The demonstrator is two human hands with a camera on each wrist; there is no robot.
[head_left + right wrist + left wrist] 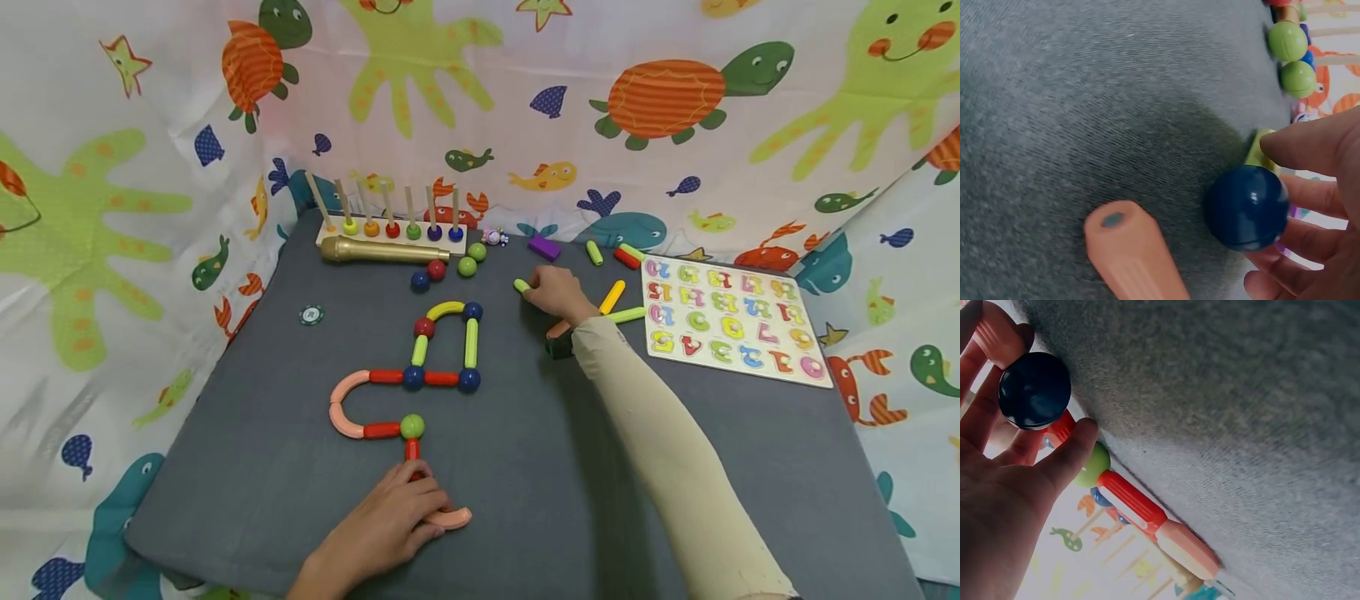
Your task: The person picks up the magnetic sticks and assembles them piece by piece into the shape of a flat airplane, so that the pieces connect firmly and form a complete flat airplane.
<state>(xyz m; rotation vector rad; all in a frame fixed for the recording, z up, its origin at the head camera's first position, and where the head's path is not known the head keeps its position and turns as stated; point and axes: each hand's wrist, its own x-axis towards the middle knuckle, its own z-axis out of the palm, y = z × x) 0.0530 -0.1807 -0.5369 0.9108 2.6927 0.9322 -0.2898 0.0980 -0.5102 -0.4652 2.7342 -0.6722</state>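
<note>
Two hands, two separate spots on the dark grey felt mat [247, 467]. Right hand [553, 292] sits at the far side, fingertips pinching a short lime-green plastic rod [522, 286] that sticks out to its left, toward the built chain. Left hand [390, 521] is nearest the chain's near end, fingers curled over the curved salmon-pink rod [453, 518] below the small red rod [412, 450] and green ball [412, 427].
</note>
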